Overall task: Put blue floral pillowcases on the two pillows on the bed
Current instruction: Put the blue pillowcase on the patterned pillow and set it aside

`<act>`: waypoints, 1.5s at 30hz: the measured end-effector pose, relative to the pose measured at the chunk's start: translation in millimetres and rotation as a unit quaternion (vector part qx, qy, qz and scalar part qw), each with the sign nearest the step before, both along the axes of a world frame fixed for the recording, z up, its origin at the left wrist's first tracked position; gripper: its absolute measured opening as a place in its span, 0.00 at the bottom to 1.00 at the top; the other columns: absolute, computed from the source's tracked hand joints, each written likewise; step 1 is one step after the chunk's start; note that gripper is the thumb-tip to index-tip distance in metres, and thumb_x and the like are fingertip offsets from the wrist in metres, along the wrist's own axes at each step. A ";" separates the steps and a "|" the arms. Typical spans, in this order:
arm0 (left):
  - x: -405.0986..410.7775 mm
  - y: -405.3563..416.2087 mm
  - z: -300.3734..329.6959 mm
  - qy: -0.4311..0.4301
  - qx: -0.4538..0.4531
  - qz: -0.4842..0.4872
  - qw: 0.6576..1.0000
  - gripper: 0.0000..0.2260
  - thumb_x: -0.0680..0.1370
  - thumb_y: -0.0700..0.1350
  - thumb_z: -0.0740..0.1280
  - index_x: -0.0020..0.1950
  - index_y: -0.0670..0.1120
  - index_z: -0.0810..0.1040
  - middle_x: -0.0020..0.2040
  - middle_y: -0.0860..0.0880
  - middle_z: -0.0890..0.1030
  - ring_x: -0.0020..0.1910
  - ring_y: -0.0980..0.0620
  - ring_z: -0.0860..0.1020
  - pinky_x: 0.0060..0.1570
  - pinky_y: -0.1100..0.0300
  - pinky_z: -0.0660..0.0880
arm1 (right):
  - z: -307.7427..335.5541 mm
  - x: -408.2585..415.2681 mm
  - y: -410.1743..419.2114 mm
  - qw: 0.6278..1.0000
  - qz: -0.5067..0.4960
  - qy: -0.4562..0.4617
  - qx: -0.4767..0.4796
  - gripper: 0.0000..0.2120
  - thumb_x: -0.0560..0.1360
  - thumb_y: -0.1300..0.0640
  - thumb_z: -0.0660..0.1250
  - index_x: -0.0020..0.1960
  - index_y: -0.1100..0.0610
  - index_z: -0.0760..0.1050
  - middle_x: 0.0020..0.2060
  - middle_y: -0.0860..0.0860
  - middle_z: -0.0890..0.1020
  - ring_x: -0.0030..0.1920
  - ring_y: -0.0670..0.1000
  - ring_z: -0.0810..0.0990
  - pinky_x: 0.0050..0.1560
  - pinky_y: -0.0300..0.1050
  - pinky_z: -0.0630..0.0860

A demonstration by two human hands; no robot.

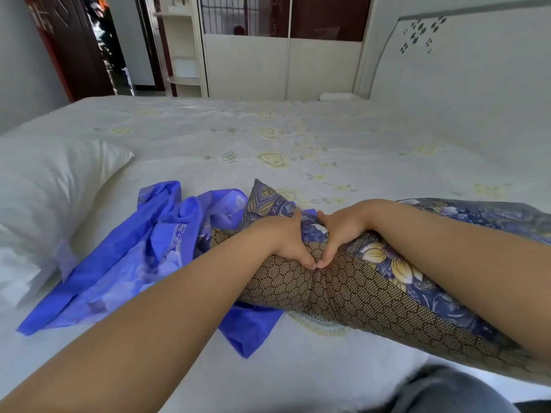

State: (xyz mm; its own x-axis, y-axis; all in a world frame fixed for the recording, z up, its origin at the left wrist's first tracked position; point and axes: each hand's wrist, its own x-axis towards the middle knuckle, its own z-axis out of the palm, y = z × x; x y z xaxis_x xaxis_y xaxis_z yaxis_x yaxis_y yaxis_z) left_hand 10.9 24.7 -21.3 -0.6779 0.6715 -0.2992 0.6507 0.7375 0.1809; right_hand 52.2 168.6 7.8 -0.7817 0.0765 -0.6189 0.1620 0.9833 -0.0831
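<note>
**Gripping a patterned pillow on the bed**

Clutching the rolled blue-and-gold floral pillow with brown honeycomb mesh (pixel 343 281), the left hand (pixel 286 242) and right hand (pixel 340 231) curl around it side by side — thumbs nearly touching. A crumpled blue floral pillowcase (pixel 143 257) lies beneath its far end, beside a plain white pillow (pixel 44 198) on the pale printed bed sheet (pixel 298 138).

Thin, faintly glossy blue cloth pillowcase (pixel 119 263); matt white cotton pillow (pixel 44 189); mesh-textured patterned pillow (pixel 357 287).
</note>
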 end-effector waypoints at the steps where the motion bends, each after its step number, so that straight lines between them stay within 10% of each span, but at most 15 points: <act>1: -0.9 3.5 2.2 0.007 -0.028 -0.006 1.000 0.50 0.60 0.67 0.73 0.76 0.50 0.57 0.67 0.48 0.73 0.62 0.47 0.74 0.60 0.55 0.72 | -0.6 2.3 1.3 0.999 -0.016 0.009 -0.032 0.54 0.64 0.40 0.75 0.77 0.57 0.47 0.72 0.51 0.64 0.70 0.53 0.66 0.67 0.43 0.64; 5: -1.0 12.6 17.9 0.119 -0.095 -0.044 0.987 0.41 0.57 0.74 0.69 0.62 0.50 0.75 0.60 0.50 0.75 0.59 0.48 0.74 0.58 0.52 0.71 | -11.5 12.1 12.3 0.986 -0.033 0.064 -0.149 0.29 0.60 0.43 0.77 0.58 0.51 0.77 0.53 0.46 0.82 0.54 0.50 0.80 0.59 0.44 0.73; 8: -0.5 9.8 21.5 0.191 -0.091 -0.133 0.968 0.45 0.58 0.76 0.65 0.68 0.51 0.72 0.77 0.49 0.55 0.76 0.46 0.48 0.71 0.41 0.47 | -16.0 23.4 11.7 0.977 -0.022 0.126 -0.171 0.13 0.65 0.49 0.76 0.46 0.52 0.78 0.42 0.47 0.82 0.43 0.47 0.79 0.45 0.41 0.73; 10: -2.2 7.2 18.9 0.154 -0.085 -0.159 0.971 0.42 0.59 0.77 0.64 0.67 0.54 0.72 0.72 0.48 0.67 0.75 0.46 0.56 0.72 0.43 0.45 | -17.1 33.2 3.7 0.973 -0.001 0.159 -0.167 0.09 0.67 0.52 0.74 0.44 0.53 0.77 0.39 0.48 0.80 0.40 0.47 0.77 0.42 0.42 0.70; 14: 5.1 3.0 15.9 0.136 -0.009 -0.148 0.980 0.33 0.60 0.74 0.68 0.52 0.51 0.71 0.39 0.54 0.73 0.46 0.49 0.75 0.47 0.56 0.71 | -15.1 46.8 -6.2 0.973 0.015 0.193 -0.124 0.12 0.68 0.51 0.73 0.48 0.54 0.77 0.40 0.50 0.79 0.42 0.51 0.76 0.38 0.43 0.66; 19: 12.3 -11.5 3.0 0.174 0.052 -0.113 0.977 0.43 0.56 0.73 0.71 0.62 0.50 0.65 0.50 0.49 0.79 0.51 0.46 0.78 0.43 0.57 0.70 | -14.6 51.9 -14.0 0.970 0.071 0.231 0.021 0.35 0.63 0.39 0.72 0.66 0.45 0.65 0.54 0.51 0.66 0.59 0.52 0.65 0.57 0.49 0.69; 23: 20.9 -15.0 3.1 0.180 0.039 -0.092 0.979 0.44 0.56 0.73 0.71 0.64 0.49 0.68 0.55 0.50 0.79 0.54 0.47 0.78 0.49 0.56 0.73 | -17.9 50.7 -18.7 0.957 0.138 0.234 0.100 0.50 0.61 0.33 0.69 0.74 0.55 0.55 0.75 0.53 0.54 0.76 0.56 0.46 0.74 0.61 0.40; 27: 30.5 -20.9 3.5 0.209 0.048 -0.087 0.973 0.35 0.57 0.72 0.71 0.52 0.49 0.74 0.43 0.53 0.78 0.47 0.49 0.78 0.40 0.60 0.68 | -9.9 42.9 -21.0 0.970 0.122 0.206 0.044 0.53 0.58 0.34 0.73 0.74 0.54 0.53 0.60 0.51 0.74 0.63 0.54 0.72 0.70 0.50 0.58; 32: 35.6 -36.9 -3.9 0.253 0.102 -0.085 0.958 0.36 0.58 0.73 0.70 0.54 0.48 0.73 0.45 0.51 0.80 0.46 0.49 0.78 0.41 0.59 0.65 | -6.7 33.7 -34.5 0.977 0.134 0.163 0.019 0.25 0.61 0.40 0.75 0.53 0.48 0.72 0.45 0.47 0.80 0.45 0.51 0.78 0.40 0.41 0.71; 37: 41.9 -53.4 -5.4 0.250 0.232 -0.114 0.933 0.33 0.64 0.74 0.60 0.55 0.50 0.75 0.50 0.51 0.77 0.53 0.51 0.72 0.56 0.57 0.64 | -12.3 49.7 -32.6 0.965 0.112 0.238 0.010 0.24 0.63 0.37 0.72 0.51 0.49 0.74 0.37 0.46 0.77 0.41 0.50 0.77 0.37 0.41 0.70; 43: 8.2 -103.5 44.9 0.186 0.591 0.224 0.752 0.05 0.78 0.50 0.64 0.47 0.50 0.75 0.50 0.51 0.77 0.49 0.52 0.75 0.54 0.56 0.72 | 22.3 57.8 -17.8 0.935 0.043 0.352 -0.013 0.27 0.67 0.37 0.70 0.62 0.46 0.73 0.54 0.49 0.80 0.54 0.53 0.78 0.49 0.43 0.72; 45: -18.4 -126.4 34.8 0.195 0.445 0.322 0.813 0.15 0.75 0.53 0.67 0.57 0.46 0.73 0.58 0.44 0.74 0.58 0.44 0.73 0.62 0.51 0.69 | 31.0 47.6 -17.5 0.914 0.014 0.405 0.029 0.35 0.67 0.34 0.68 0.67 0.51 0.68 0.58 0.54 0.79 0.56 0.57 0.78 0.50 0.47 0.74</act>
State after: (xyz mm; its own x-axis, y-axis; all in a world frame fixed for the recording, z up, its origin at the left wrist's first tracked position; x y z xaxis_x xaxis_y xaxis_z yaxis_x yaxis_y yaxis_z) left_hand -7.5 -101.8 13.5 -0.9016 -0.0273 0.4318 0.3169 0.6380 0.7019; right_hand 99.8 151.1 38.8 -0.9839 0.0629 0.1674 0.0444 0.9927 -0.1121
